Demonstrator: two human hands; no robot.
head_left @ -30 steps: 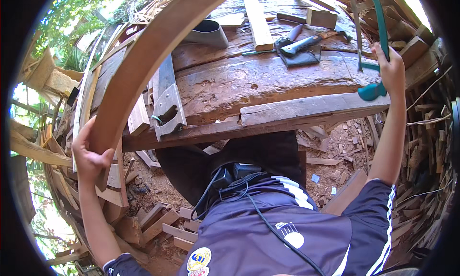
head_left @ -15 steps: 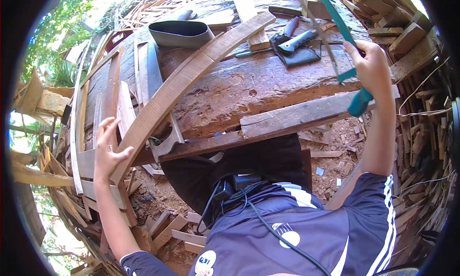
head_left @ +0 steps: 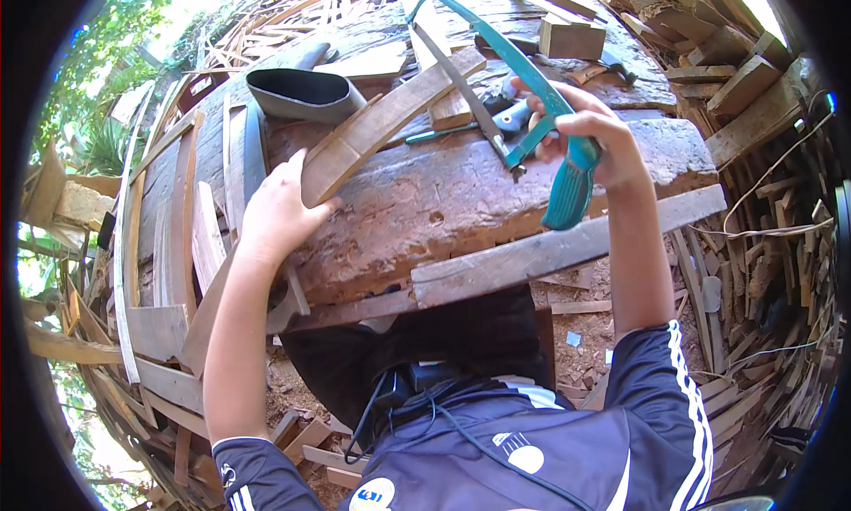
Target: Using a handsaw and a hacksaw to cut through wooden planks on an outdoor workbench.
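A curved wooden piece (head_left: 377,132) lies slantwise over a thick, weathered timber bench (head_left: 390,214). Its near part is under my left hand (head_left: 288,205), whose fingers grip over it with the thumb along the near edge. My right hand (head_left: 589,134) is wrapped round the handle of a teal-framed hacksaw (head_left: 572,187). The saw's narrow blade crosses the wood close to its far end; whether its teeth touch the wood I cannot tell. Behind the saw and right hand, a blue-handled tool (head_left: 514,118) is partly hidden.
A dark, hollow, oval-mouthed rubber piece (head_left: 310,103) stands behind the curved wood. At the back right sits a wooden block (head_left: 572,39). A loose plank (head_left: 567,249) runs along the bench's front edge. Stacked offcuts (head_left: 771,272) crowd the right side, and strips of wood (head_left: 186,214) lie left.
The hacksaw has swung left from the right side, and its blade now crosses the curved wood. My left hand has moved right and farther up the wood, from its near end.
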